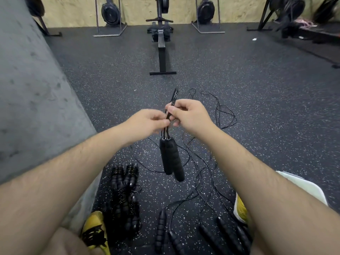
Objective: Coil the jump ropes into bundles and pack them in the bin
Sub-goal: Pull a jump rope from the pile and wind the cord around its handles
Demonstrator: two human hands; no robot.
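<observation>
A black jump rope is held up in front of me, its two foam handles (172, 160) hanging side by side below my hands. My left hand (147, 122) pinches the folded cord just above the handles. My right hand (187, 112) grips the same cord bundle a little higher, and a short loop of cord (174, 95) sticks up above its fingers. Several coiled rope bundles (124, 192) lie on the floor at lower left. Loose black cords (204, 162) trail across the floor under my arms. A white bin (305, 186) shows partly behind my right forearm.
More black handles (220, 234) lie at the bottom edge between my yellow shoes (95, 230). A grey concrete wall (27, 98) runs along the left. A rowing machine (161, 43) stands ahead, with stored rowers against the back wall.
</observation>
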